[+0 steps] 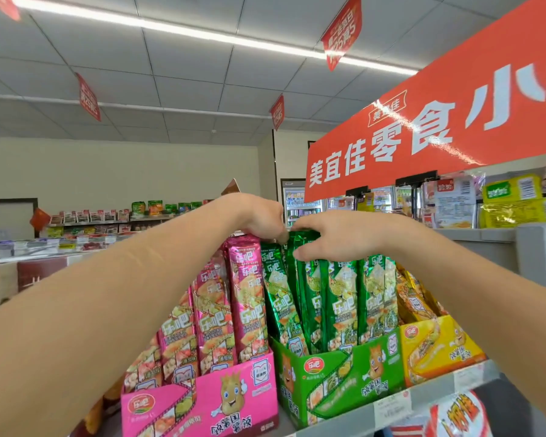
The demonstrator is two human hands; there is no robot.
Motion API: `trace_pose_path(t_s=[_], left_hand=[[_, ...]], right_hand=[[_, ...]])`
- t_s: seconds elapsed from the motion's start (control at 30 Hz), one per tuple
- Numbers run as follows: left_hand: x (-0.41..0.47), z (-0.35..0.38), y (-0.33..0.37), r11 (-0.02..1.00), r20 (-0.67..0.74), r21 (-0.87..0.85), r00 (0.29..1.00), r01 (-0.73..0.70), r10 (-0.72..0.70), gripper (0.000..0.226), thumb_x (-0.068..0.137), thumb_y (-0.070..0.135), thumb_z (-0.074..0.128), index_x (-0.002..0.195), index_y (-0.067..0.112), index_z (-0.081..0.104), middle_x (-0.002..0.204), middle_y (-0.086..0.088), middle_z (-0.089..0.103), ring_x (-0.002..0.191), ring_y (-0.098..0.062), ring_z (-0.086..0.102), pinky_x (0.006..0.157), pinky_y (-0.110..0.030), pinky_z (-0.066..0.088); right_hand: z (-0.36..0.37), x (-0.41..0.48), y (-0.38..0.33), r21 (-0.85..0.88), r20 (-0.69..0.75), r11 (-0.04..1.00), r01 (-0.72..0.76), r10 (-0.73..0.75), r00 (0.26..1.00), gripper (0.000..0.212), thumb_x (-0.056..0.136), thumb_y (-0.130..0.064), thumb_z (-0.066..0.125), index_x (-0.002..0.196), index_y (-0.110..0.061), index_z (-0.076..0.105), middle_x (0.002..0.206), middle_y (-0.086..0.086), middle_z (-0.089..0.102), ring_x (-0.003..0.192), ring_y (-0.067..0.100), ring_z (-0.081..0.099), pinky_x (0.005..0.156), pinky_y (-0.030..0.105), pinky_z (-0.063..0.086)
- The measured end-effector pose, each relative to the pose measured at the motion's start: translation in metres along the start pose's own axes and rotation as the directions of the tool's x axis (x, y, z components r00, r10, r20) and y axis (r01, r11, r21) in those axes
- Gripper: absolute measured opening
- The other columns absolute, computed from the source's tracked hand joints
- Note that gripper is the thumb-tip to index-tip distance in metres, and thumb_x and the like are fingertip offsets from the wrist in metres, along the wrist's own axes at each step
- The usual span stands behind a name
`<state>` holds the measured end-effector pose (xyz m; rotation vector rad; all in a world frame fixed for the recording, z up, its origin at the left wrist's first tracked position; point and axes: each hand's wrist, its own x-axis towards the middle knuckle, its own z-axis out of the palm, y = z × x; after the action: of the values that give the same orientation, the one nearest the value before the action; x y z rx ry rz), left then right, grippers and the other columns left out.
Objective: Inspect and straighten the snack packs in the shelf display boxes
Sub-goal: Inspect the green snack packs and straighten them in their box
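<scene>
Three display boxes stand side by side on the top shelf: a pink box [202,402], a green box [338,376] and a yellow box [438,345]. Tall pink snack packs [246,298] and green snack packs [341,298] stand upright in them; yellow packs [413,298] lean to the right. My left hand [259,219] grips the tops of the packs where pink meets green. My right hand [325,234] holds the top of a raised green pack [300,244], fingers curled over it.
A grey shelf edge [429,402] with price tags runs under the boxes. A large red sign [438,127] hangs at the upper right over shelves of yellow and white goods [514,200]. Farther shelves [108,222] and fridges [300,200] stand behind.
</scene>
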<state>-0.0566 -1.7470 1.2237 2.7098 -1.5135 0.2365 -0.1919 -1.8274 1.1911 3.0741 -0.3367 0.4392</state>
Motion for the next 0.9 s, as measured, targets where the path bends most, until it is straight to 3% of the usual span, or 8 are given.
trace_pose_path(t_s=[0.13, 0.23, 0.33, 0.5, 0.6, 0.7, 0.8, 0.9], left_hand=[[0.004, 0.0, -0.005, 0.999, -0.052, 0.045, 0.999, 0.014, -0.012, 0.037, 0.092, 0.037, 0.063, 0.112, 0.006, 0.068, 0.104, -0.007, 0.069, 0.087, -0.02, 0.062, 0.077, -0.031, 0.044], [0.007, -0.002, -0.007, 1.0, -0.053, 0.014, 0.999, 0.012, -0.012, 0.03, 0.089, 0.033, 0.068, 0.102, 0.006, 0.073, 0.093, -0.003, 0.072, 0.075, -0.016, 0.059, 0.077, -0.031, 0.049], [0.01, 0.0, -0.008, 1.0, -0.051, -0.012, 0.999, 0.013, -0.014, 0.016, 0.086, 0.028, 0.072, 0.09, 0.013, 0.071, 0.076, 0.004, 0.062, 0.074, -0.015, 0.056, 0.072, -0.03, 0.046], [0.012, 0.005, -0.008, 0.999, -0.021, -0.028, 1.0, -0.018, 0.018, 0.013, 0.094, 0.024, 0.062, 0.103, 0.015, 0.061, 0.103, -0.002, 0.058, 0.097, -0.022, 0.055, 0.08, -0.032, 0.043], [0.013, 0.005, -0.01, 0.996, -0.041, -0.06, 0.998, -0.059, 0.056, 0.006, 0.094, 0.021, 0.06, 0.091, 0.019, 0.056, 0.096, -0.002, 0.057, 0.085, -0.019, 0.054, 0.07, -0.029, 0.042], [0.013, 0.003, -0.014, 0.984, -0.154, -0.156, 0.986, -0.088, 0.064, 0.014, 0.096, 0.024, 0.058, 0.085, 0.02, 0.05, 0.079, -0.001, 0.053, 0.064, -0.016, 0.047, 0.056, -0.028, 0.04], [0.009, 0.003, -0.014, 0.915, -0.328, -0.378, 0.945, -0.139, 0.008, 0.011, 0.101, 0.025, 0.046, 0.094, 0.017, 0.044, 0.083, -0.007, 0.057, 0.065, -0.02, 0.063, 0.063, -0.039, 0.055], [0.003, -0.004, -0.01, 0.873, -0.621, -0.436, 0.775, -0.22, -0.115, 0.012, 0.102, 0.025, 0.04, 0.099, 0.014, 0.038, 0.08, -0.012, 0.057, 0.068, -0.034, 0.066, 0.067, -0.047, 0.058]], right_hand=[[0.001, -0.004, -0.001, -0.062, -0.06, 0.998, -0.024, 0.02, 0.998, 0.048, 0.098, -0.055, 0.041, 0.125, -0.019, 0.059, 0.12, 0.006, 0.062, 0.108, 0.026, 0.058, 0.092, 0.038, 0.047], [-0.005, -0.009, -0.002, -0.069, 0.018, 0.998, -0.01, 0.012, 1.0, 0.053, 0.1, -0.056, 0.03, 0.142, -0.027, 0.046, 0.146, 0.001, 0.049, 0.132, 0.022, 0.046, 0.11, 0.036, 0.034], [-0.015, -0.012, -0.001, 0.031, 0.045, 0.999, -0.041, 0.04, 0.998, 0.061, 0.097, -0.063, 0.025, 0.149, -0.032, 0.037, 0.158, -0.006, 0.031, 0.144, 0.016, 0.03, 0.115, 0.033, 0.019], [-0.018, -0.009, 0.005, 0.075, -0.002, 0.995, -0.061, 0.062, 0.998, 0.063, 0.097, -0.064, 0.027, 0.146, -0.028, 0.042, 0.156, -0.005, 0.035, 0.141, 0.018, 0.034, 0.109, 0.032, 0.023], [-0.005, -0.006, 0.006, 0.089, -0.016, 0.996, -0.008, 0.009, 1.0, 0.05, 0.102, -0.052, 0.029, 0.14, -0.026, 0.049, 0.15, -0.002, 0.045, 0.134, 0.017, 0.042, 0.105, 0.026, 0.027], [0.002, -0.003, 0.007, 0.093, -0.046, 0.996, 0.007, -0.003, 0.999, 0.048, 0.104, -0.044, 0.03, 0.132, -0.014, 0.055, 0.139, 0.009, 0.055, 0.125, 0.023, 0.051, 0.108, 0.036, 0.037], [0.003, -0.001, 0.006, 0.089, -0.047, 0.996, 0.01, -0.005, 0.999, 0.05, 0.105, -0.04, 0.031, 0.132, -0.003, 0.053, 0.138, 0.017, 0.053, 0.126, 0.03, 0.05, 0.107, 0.038, 0.038], [0.004, 0.0, 0.005, 0.083, -0.032, 0.996, 0.011, -0.008, 0.999, 0.05, 0.105, -0.042, 0.03, 0.133, -0.008, 0.055, 0.14, 0.012, 0.054, 0.126, 0.026, 0.05, 0.103, 0.031, 0.036]])
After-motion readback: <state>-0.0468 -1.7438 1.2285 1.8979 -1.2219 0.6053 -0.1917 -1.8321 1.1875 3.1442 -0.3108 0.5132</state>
